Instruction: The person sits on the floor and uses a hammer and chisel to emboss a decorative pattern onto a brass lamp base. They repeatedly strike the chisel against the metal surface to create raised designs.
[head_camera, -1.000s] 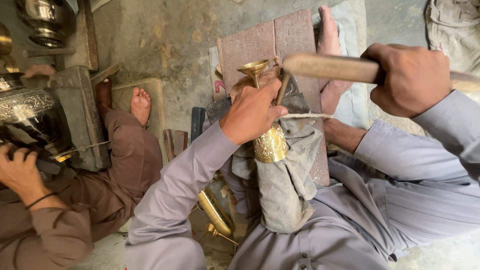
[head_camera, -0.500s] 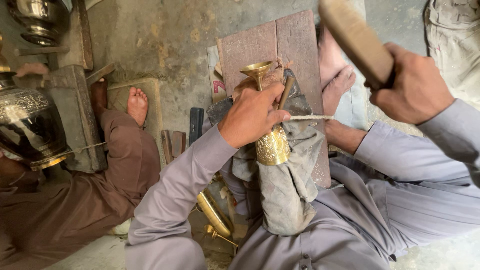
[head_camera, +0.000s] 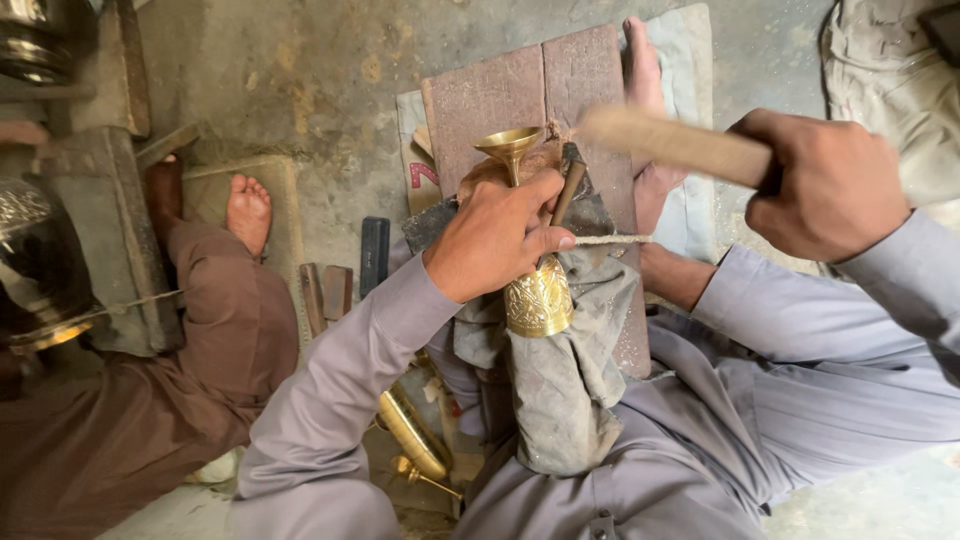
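An engraved brass vase (head_camera: 535, 290) with a flared mouth lies across a grey cloth pad (head_camera: 565, 390) on my lap. My left hand (head_camera: 495, 235) grips its neck and also pinches a thin dark chisel (head_camera: 566, 192) against the metal. My right hand (head_camera: 825, 185) is closed on a wooden mallet (head_camera: 675, 142), blurred with motion, its head just right of the chisel's top. A cord (head_camera: 610, 240) runs across the cloth. My bare foot (head_camera: 645, 110) rests on a wooden board (head_camera: 530, 100).
Another person in brown clothes (head_camera: 150, 400) sits at left, bare foot (head_camera: 248, 212) out, with a large dark engraved vessel (head_camera: 35, 265) by a metal block (head_camera: 95, 230). A second brass piece (head_camera: 415, 435) lies by my left knee. Small dark bars (head_camera: 345, 275) lie on the concrete floor.
The mallet rose from level to high half a second ago and has swung back down toward the chisel. My left hand and the vase stayed put. The other person's hand left the view.
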